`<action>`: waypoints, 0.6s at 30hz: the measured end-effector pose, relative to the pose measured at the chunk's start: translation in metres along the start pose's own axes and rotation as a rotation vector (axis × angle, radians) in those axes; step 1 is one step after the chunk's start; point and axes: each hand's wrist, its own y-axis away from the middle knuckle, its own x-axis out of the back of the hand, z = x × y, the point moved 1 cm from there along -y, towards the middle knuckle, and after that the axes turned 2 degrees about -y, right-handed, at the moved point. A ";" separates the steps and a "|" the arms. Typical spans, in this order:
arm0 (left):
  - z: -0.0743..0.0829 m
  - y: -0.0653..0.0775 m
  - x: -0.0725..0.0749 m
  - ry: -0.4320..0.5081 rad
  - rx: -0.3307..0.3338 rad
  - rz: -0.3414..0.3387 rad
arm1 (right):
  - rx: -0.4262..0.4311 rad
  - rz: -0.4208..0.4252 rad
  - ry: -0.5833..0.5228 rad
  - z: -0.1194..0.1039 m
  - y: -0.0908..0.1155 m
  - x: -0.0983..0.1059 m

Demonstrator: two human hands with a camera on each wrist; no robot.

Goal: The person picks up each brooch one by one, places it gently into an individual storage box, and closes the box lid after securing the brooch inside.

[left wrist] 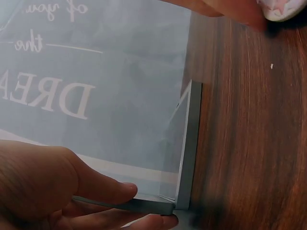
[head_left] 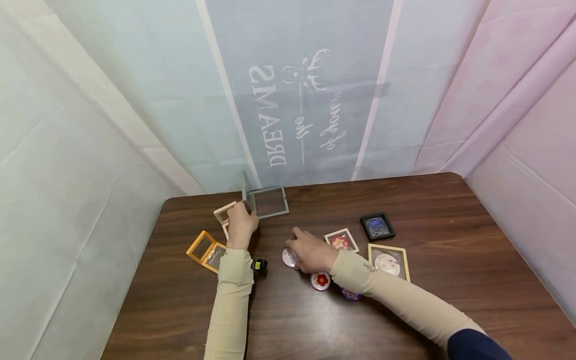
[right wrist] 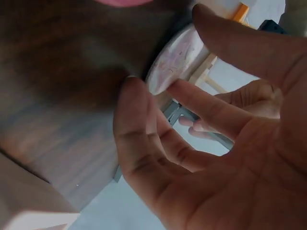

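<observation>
My left hand (head_left: 241,227) pinches the edge of a grey hinged display frame (head_left: 275,215), its clear film showing. One half of the frame lies on the table and the other stands raised; in the left wrist view, thumb and fingers clasp a grey bar (left wrist: 144,203) near the hinge corner. My right hand (head_left: 310,251) reaches over a round white-and-pink badge (head_left: 288,257). Seen from the right wrist, the badge (right wrist: 176,58) lies between thumb and index finger, the index fingertip at its edge. Whether the thumb touches it I cannot tell.
Left lie an open orange frame (head_left: 197,251) and a cream frame (head_left: 223,212). A red flower badge (head_left: 320,281) and a partly covered purple badge (head_left: 350,294) sit near the right arm. Filled white (head_left: 352,239), black (head_left: 390,231) and yellow (head_left: 405,262) frames lie right.
</observation>
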 end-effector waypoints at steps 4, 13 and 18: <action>-0.002 -0.001 -0.001 0.026 0.011 0.027 | -0.003 -0.006 0.004 0.001 0.000 -0.001; -0.003 -0.001 -0.003 0.050 0.007 0.063 | 0.051 0.054 0.041 -0.003 0.004 -0.003; -0.002 -0.001 -0.004 0.065 -0.019 0.092 | 0.079 0.048 0.005 -0.007 0.007 -0.001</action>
